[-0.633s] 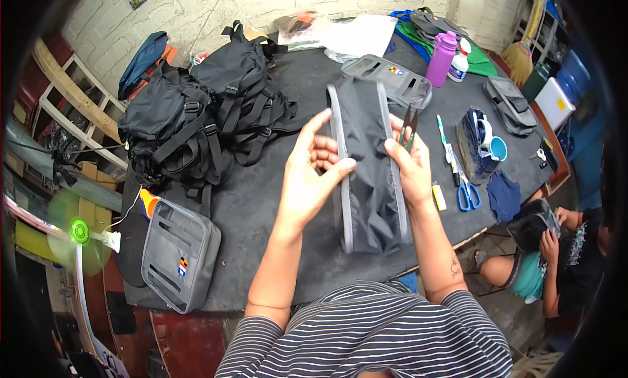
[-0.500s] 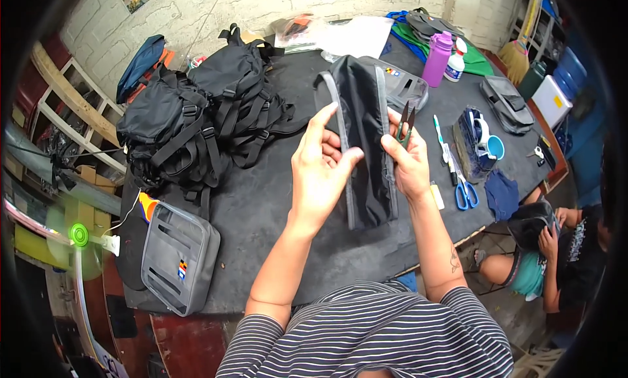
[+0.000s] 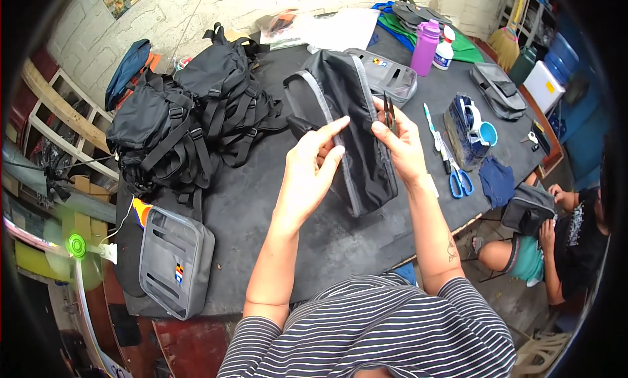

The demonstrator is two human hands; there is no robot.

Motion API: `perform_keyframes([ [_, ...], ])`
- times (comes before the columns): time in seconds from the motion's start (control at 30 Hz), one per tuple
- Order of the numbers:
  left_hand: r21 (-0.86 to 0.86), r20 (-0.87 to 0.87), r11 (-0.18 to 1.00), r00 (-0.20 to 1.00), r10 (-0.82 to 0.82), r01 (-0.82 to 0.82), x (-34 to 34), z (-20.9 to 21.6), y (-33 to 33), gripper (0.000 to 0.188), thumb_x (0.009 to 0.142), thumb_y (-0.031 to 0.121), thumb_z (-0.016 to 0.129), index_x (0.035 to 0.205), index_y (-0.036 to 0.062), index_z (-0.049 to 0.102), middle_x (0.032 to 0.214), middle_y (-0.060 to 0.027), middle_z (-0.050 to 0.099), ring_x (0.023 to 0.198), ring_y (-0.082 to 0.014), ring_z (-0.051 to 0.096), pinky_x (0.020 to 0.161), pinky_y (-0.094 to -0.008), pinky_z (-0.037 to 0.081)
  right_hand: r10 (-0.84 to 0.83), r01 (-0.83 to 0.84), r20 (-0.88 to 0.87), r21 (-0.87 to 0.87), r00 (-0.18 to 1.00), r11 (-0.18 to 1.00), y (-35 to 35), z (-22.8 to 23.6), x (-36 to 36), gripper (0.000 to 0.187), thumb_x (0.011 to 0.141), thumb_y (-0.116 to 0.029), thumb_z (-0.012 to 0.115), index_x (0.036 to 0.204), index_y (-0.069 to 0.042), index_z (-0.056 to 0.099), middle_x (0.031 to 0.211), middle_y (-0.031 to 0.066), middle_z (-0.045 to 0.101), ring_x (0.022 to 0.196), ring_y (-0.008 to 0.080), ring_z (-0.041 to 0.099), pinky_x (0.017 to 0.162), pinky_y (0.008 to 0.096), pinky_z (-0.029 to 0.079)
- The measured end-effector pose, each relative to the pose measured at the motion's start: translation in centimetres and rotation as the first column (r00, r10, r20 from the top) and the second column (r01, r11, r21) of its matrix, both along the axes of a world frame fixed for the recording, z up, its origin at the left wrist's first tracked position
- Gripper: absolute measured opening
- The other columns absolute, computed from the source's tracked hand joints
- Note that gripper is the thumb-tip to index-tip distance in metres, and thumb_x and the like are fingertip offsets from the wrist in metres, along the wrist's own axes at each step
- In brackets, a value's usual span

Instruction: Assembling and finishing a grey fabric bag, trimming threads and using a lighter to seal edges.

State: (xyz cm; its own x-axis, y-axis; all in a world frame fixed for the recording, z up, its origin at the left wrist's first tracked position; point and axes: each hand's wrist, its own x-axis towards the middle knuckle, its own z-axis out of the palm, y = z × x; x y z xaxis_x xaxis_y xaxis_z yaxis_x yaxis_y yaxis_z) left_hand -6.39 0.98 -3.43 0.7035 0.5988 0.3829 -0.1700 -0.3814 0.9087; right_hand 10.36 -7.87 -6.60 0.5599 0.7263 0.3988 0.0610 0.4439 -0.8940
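A black fabric pouch (image 3: 363, 149) with grey bound seams is held up over the table, its lining side turned toward me. My left hand (image 3: 304, 175) pinches the grey binding on its left edge between thumb and fingertips. On the opposite edge, my right hand (image 3: 407, 152) grips the pouch. Small dark thread snips (image 3: 390, 112) are also tucked in that hand, blades pointing up and away from the fabric. Part of the snips is hidden by the fingers.
Black backpacks (image 3: 196, 110) are piled at the left, behind a grey clear-windowed case (image 3: 175, 263). Blue-handled scissors (image 3: 460, 183), a tape dispenser (image 3: 468, 133) and a purple bottle (image 3: 426, 48) stand or lie right. A seated person (image 3: 556, 240) handles another pouch.
The pouch has tilted, so more of its grey-edged left side shows. My left hand has shifted its hold along the binding. The snips have turned more edge-on.
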Motion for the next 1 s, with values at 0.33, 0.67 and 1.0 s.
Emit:
perform_keyframes([
  [0.33, -0.192, 0.136, 0.979, 0.99, -0.047, 0.073, 1.3, -0.7, 0.2, 0.063, 0.086, -0.003, 0.058, 0.144, 0.0105, 0.035, 0.08, -0.0038, 0.057, 0.069, -0.0076, 0.057, 0.067, -0.0238, 0.054, -0.297, 0.291, 0.031, 0.134, 0.954, 0.947, -4.2, -1.5, -5.7, 0.034, 0.093, -0.005, 0.053, 0.124, 0.0, 0.041, 0.117, 0.0063, 0.048, 0.105, 0.0116, 0.047, 0.093, 0.0258, 0.037],
  [0.67, -0.226, 0.203, 0.968, 0.977, -0.061, 0.107, 1.5, -1.0, -0.4, 0.069, 0.087, -0.003, 0.059, 0.147, 0.0067, 0.026, 0.087, -0.0075, 0.063, 0.077, -0.0113, 0.063, 0.073, -0.0263, 0.055, -0.241, 0.244, 0.097, -0.023, 0.966, 0.97, -3.4, -2.8, -5.6, 0.031, 0.08, 0.002, 0.068, 0.108, 0.002, 0.056, 0.099, 0.0027, 0.049, 0.091, 0.0098, 0.054, 0.082, 0.0243, 0.044],
  [1.0, -0.269, 0.214, 0.962, 0.977, 0.004, 0.055, 1.8, -1.3, -1.5, 0.068, 0.082, -0.013, 0.053, 0.143, 0.014, 0.039, 0.08, -0.0054, 0.061, 0.071, -0.0082, 0.06, 0.071, -0.0239, 0.054, -0.229, 0.237, 0.173, -0.023, 0.958, 0.971, -3.0, -2.1, -4.7, 0.027, 0.075, 0.006, 0.07, 0.1, 0.004, 0.063, 0.094, 0.0044, 0.054, 0.089, 0.0108, 0.055, 0.08, 0.0234, 0.044],
])
